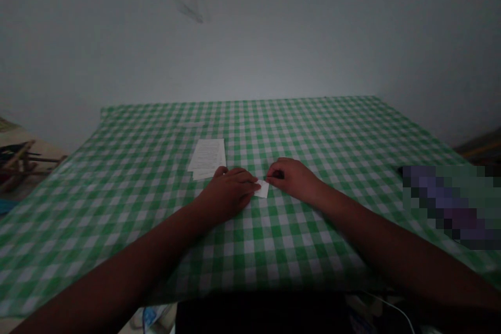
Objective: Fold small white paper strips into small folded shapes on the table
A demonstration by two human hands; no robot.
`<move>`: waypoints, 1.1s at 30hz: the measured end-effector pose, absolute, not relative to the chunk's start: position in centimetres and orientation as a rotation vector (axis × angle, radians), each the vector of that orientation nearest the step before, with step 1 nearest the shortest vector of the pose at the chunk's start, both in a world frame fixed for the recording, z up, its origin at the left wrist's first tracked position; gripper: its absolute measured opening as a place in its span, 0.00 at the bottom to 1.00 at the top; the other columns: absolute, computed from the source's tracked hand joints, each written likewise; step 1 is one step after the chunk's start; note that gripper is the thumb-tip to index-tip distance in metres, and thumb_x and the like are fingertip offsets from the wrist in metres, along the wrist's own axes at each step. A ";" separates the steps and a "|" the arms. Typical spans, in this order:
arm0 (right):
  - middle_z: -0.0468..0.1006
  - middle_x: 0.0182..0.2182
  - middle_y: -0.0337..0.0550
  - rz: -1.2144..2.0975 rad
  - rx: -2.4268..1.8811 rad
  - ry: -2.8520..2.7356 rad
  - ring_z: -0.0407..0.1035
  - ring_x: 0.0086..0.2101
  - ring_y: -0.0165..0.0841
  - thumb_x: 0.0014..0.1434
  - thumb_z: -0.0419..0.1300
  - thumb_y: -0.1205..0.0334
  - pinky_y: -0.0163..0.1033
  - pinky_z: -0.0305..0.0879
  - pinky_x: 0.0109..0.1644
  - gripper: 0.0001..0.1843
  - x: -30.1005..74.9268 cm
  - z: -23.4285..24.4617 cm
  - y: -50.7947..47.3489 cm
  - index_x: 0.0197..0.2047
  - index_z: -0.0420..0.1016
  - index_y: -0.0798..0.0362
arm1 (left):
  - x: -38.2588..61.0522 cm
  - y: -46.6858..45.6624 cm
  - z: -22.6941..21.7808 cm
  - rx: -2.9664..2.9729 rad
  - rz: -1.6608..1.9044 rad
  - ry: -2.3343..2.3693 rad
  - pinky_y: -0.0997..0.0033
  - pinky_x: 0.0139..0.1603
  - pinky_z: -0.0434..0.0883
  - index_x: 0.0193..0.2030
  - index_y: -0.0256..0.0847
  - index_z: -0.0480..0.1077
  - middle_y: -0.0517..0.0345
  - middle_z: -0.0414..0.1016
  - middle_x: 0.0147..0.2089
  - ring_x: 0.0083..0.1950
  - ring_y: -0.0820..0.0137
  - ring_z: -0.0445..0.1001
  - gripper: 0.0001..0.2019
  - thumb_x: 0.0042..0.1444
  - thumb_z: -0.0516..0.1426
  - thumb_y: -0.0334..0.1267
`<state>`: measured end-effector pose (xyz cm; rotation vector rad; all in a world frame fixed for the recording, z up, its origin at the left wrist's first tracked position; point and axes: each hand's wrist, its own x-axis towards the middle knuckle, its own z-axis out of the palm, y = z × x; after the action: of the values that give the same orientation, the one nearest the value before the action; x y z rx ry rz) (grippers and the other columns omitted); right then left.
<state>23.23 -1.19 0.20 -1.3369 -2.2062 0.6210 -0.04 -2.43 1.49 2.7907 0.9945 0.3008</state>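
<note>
Paper: my small folded white paper piece point(261, 188) lies mid-table on the green-checked tablecloth point(332, 130).
Left hand point(230, 190): flat, pressing it.
Right hand point(293, 177): fingers pinched on its right edge.
Handling: likely light, flimsy; grip edges.

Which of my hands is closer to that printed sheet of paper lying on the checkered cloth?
Left. Your left hand lies just below the printed sheet, its knuckles almost at its lower edge. Your right hand sits farther off to the right, by the small white paper.
</note>
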 end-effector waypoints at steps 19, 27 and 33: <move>0.75 0.38 0.46 0.384 -1.127 -2.506 0.67 0.43 0.38 0.61 0.62 0.60 0.44 0.64 0.49 0.07 22.5 0.5 -2.4 0.42 0.77 0.54 | 0.7 -2.1 0.5 2.569 0.436 1.143 0.59 0.50 0.57 0.45 0.53 0.78 0.61 0.78 0.50 0.56 0.62 0.69 0.07 0.62 0.59 0.44; 0.74 0.39 0.43 0.531 -1.157 -2.421 0.67 0.44 0.37 0.58 0.67 0.55 0.43 0.63 0.50 0.11 22.9 -0.2 -2.1 0.41 0.74 0.51 | 0.6 -1.9 0.2 2.545 0.440 1.165 0.57 0.51 0.58 0.44 0.52 0.78 0.60 0.78 0.50 0.55 0.61 0.69 0.07 0.61 0.60 0.44; 0.73 0.39 0.42 0.524 -1.196 -2.386 0.67 0.43 0.37 0.53 0.71 0.52 0.43 0.62 0.50 0.18 22.6 -0.4 -2.2 0.41 0.72 0.51 | 0.4 -1.8 0.0 2.563 0.437 1.140 0.57 0.51 0.58 0.45 0.53 0.78 0.62 0.78 0.51 0.56 0.62 0.69 0.07 0.62 0.60 0.40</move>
<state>22.61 -2.20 -0.43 -1.1957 -2.3857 0.5240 0.38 -1.78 0.04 2.5631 1.1400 0.4365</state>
